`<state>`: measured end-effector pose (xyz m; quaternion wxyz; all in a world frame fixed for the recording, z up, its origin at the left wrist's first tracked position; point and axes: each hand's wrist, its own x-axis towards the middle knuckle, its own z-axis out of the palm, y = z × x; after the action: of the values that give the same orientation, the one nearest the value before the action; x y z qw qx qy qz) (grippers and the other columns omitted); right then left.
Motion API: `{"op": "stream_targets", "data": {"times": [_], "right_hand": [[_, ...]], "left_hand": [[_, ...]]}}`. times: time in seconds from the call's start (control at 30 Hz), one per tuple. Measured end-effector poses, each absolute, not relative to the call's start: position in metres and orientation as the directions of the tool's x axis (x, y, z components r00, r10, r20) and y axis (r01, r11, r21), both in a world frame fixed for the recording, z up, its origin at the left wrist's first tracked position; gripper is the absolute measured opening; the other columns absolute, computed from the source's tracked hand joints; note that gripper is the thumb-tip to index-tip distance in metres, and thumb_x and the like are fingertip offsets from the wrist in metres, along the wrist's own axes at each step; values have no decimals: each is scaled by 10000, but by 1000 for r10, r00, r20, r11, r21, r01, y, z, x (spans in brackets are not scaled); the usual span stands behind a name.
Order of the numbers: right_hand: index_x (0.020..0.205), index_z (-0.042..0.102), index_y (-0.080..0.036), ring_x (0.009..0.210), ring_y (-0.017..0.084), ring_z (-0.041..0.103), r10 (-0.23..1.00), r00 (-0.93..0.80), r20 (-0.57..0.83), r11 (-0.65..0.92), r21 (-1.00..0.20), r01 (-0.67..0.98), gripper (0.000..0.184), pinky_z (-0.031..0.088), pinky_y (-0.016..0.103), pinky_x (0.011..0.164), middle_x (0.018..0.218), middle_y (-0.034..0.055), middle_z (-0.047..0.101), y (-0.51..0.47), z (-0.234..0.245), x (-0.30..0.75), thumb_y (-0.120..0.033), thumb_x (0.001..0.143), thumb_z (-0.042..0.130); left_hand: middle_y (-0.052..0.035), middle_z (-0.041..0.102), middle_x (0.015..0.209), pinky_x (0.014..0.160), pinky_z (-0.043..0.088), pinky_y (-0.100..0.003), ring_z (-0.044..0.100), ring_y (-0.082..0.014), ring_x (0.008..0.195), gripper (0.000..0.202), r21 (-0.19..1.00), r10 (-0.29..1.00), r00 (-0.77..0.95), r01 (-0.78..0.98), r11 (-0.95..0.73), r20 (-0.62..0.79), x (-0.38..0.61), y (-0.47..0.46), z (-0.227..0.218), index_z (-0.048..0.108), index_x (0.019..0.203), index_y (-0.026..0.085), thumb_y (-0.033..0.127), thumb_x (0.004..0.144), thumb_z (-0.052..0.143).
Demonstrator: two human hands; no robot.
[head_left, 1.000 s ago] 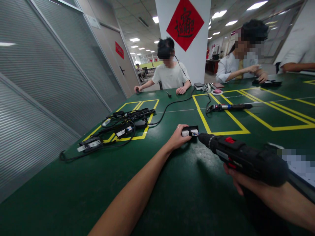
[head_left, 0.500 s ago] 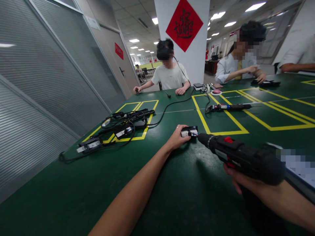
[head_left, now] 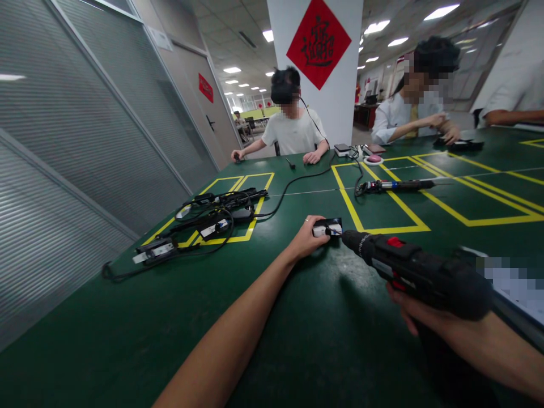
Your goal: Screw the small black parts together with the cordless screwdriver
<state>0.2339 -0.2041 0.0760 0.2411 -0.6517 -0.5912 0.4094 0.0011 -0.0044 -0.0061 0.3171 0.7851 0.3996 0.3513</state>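
My left hand (head_left: 309,237) is closed around a small black-and-white box-shaped part (head_left: 334,228) and holds it on the green table (head_left: 272,306). A black cordless drill (head_left: 419,272) with red accents is in my right hand (head_left: 425,314), fingers wrapped round its handle. The drill lies level and points left, its chuck close to the right end of the part. Whether the bit touches the part is too small to tell. My palm and fingers hide part of the piece.
Black adapters and tangled cables (head_left: 221,212) lie at left on yellow tape. A pen-shaped electric screwdriver (head_left: 395,185) rests at right beyond the drill. A dark-edged tray or device (head_left: 510,300), partly blurred out, sits near my right forearm. Two co-workers (head_left: 293,127) sit across the table.
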Motion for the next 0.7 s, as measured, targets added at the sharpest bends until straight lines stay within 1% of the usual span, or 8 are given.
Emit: {"op": "stream_targets", "data": {"times": [0.13,0.23,0.27,0.4,0.57,0.7], "right_hand": [[636,597,-249,579,166,568,967,-61,-246,-163,-787,594,378,467,301,559,597,-3,619,-204,68,238,-530,864,486],[821,644,-261,709,212,633,963,-72,-259,-180,-821,542,333,491,323,607,664,12,656,-204,66,238,-543,865,474],[838,645,-258,716,216,637,962,-70,-263,-186,-824,535,336,498,328,615,669,15,659,-204,66,237,-548,861,478],[830,650,-244,660,205,639,974,-41,-221,-168,-836,522,307,515,323,614,628,9,652,-205,70,234,-523,841,524],[832,657,-247,648,199,641,969,-57,-239,-174,-831,529,294,517,311,597,652,13,668,-206,71,236,-499,864,508],[779,664,-242,645,205,658,983,-48,-176,-120,-823,555,265,517,293,553,646,24,682,-207,75,234,-453,860,525]], "left_hand": [[-63,516,1138,942,450,-338,533,-199,1050,466,785,860,422,409,-465,289,2,-5,-5,534,1171,185,241,722,648],[-62,520,1128,945,449,-345,534,-200,1042,472,790,864,416,409,-457,284,2,-5,-4,535,1169,185,233,715,654],[-62,520,1130,947,448,-345,535,-199,1043,469,789,862,418,406,-461,288,3,-6,-4,535,1168,185,232,716,653],[-66,519,1144,943,452,-345,533,-202,1057,461,785,855,426,402,-471,295,2,-6,-4,534,1169,184,238,725,646],[-62,522,1141,942,454,-352,532,-207,1063,471,784,853,423,396,-477,305,1,-3,-7,532,1175,192,227,721,650],[-62,515,1150,943,454,-338,532,-201,1064,472,784,856,428,408,-469,289,2,-3,-8,527,1176,189,237,723,650]]}}
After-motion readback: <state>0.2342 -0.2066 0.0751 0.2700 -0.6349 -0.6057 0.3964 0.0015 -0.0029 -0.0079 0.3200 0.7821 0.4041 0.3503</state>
